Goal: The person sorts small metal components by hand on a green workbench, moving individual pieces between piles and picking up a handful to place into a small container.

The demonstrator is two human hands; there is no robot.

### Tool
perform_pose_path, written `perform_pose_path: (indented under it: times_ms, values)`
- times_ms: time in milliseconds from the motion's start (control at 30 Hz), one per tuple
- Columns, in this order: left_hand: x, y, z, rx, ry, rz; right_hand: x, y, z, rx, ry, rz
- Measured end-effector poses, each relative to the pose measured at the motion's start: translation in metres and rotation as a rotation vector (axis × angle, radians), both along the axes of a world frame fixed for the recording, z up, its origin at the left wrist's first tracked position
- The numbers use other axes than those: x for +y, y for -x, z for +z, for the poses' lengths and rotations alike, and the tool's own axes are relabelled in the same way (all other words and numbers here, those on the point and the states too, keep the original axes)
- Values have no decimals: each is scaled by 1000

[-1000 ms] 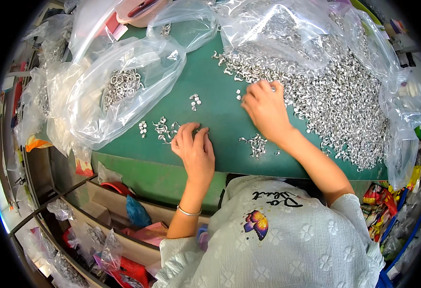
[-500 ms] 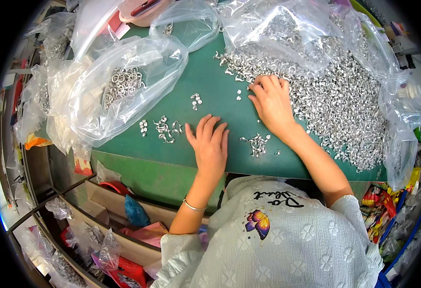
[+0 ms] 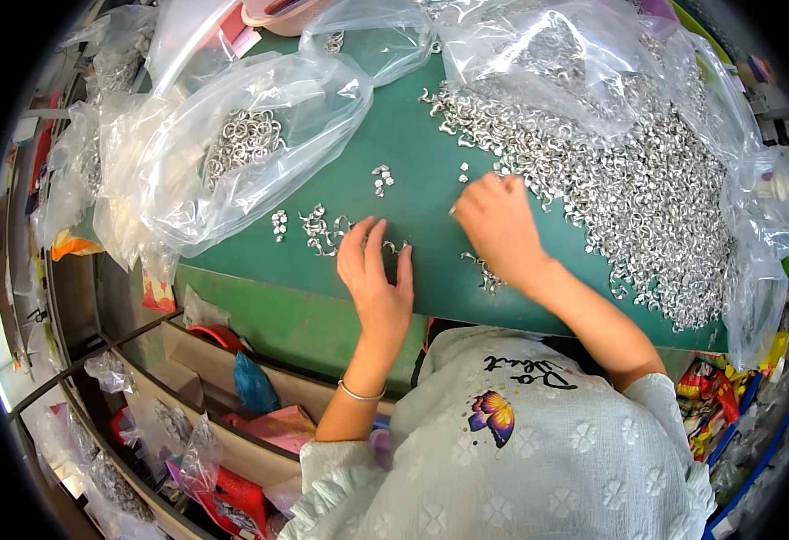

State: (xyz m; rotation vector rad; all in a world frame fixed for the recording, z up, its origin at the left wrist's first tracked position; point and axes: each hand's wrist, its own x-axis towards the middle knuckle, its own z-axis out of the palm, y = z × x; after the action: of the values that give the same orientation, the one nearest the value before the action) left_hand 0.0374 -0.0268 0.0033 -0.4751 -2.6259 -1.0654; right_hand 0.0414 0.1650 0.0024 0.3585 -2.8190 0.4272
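Hands on green counter [image 3: 412,135] | left hand [image 3: 378,281] lay flat, fingers spread, holding nothing, small cluster of metal rings [image 3: 324,230] just upper-left of its fingertips | right hand [image 3: 500,222] curled at big ring heap [image 3: 646,189], grip unclear.

The left hand [image 3: 376,283] slid a little to the right along the green table [image 3: 412,153] and opened out; a second earlier its fingers were bunched over the small cluster of silver metal pieces [image 3: 322,232], and it ended lying flat with fingers spread, the cluster showing at its fingertips and to their left. The right hand [image 3: 501,225] moved slightly nearer and to the left from the edge of the big heap of metal pieces [image 3: 646,189], its fingers drawing together over the bare green surface beside the heap.
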Motion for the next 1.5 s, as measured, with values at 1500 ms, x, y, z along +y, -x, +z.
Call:
perform_pose_path:
  times_ms: [1500]
  values:
    - [-4,-25,-4,-111,-23,-113,-48,26,10,-284,371,-26]
